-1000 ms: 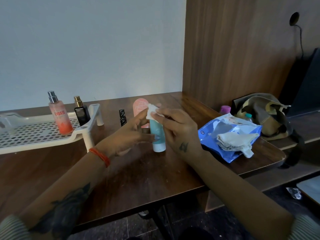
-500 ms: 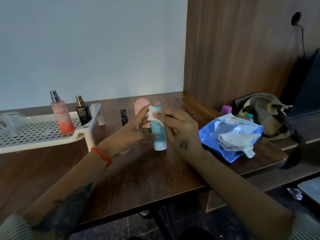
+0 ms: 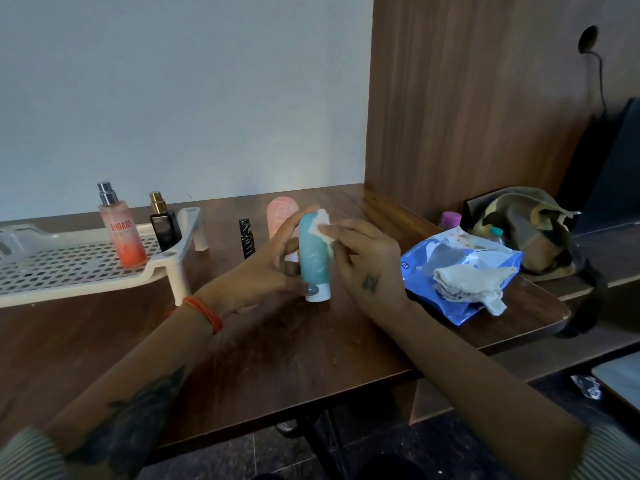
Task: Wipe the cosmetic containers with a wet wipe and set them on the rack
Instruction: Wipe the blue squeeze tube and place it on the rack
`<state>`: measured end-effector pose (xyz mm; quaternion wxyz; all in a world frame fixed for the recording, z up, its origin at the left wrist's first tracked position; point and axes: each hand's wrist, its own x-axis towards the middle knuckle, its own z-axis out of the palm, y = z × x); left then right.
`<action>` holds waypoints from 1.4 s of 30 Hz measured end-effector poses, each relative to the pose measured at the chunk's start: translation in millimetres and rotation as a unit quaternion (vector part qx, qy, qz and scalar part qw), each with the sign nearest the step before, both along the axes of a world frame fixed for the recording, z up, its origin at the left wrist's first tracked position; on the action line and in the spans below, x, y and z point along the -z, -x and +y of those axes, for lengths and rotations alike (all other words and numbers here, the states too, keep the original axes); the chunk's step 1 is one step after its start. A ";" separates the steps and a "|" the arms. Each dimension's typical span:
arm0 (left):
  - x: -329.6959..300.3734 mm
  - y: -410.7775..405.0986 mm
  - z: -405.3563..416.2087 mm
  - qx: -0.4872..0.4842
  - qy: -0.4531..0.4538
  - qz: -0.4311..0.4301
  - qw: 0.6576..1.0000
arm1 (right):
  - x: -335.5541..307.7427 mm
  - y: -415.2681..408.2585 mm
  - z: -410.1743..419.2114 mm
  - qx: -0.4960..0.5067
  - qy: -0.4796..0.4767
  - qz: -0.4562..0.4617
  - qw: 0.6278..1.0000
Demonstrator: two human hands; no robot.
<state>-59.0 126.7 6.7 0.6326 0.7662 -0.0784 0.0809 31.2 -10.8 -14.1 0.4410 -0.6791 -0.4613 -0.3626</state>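
Wipe (image 3: 323, 228) slid down teal tube (image 3: 313, 256) — table edge (image 3: 381, 377) near.

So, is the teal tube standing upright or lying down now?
Upright. The teal tube stands cap-down on the table, its white cap at the bottom, between the hands.

teal tube (image 3: 313, 259), white cap | white perforated rack (image 3: 69, 268) | blue wipes pack (image 3: 460, 268) | bag (image 3: 519, 230), seemingly camouflage
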 end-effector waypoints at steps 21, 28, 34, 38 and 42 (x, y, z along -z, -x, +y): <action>1.7 -1.2 2.2 -0.015 -0.031 -0.009 0.999 | 3.3 7.1 -1.1 -0.068 0.052 -0.146 0.986; 2.1 -2.5 4.1 -0.017 -0.019 -0.003 1.000 | -0.9 1.3 -6.9 -0.007 0.010 -0.020 1.000; 0.7 -3.6 3.9 -0.042 -0.037 -0.010 0.998 | 3.0 7.8 1.8 -0.048 0.075 -0.147 0.985; 5.1 -4.7 5.6 -0.033 -0.015 -0.005 0.999 | 4.6 3.2 0.9 -0.041 0.066 -0.107 0.991; 5.0 -4.1 3.1 -0.041 -0.017 -0.012 0.999 | 1.3 -1.8 -1.6 -0.008 -0.002 0.031 0.999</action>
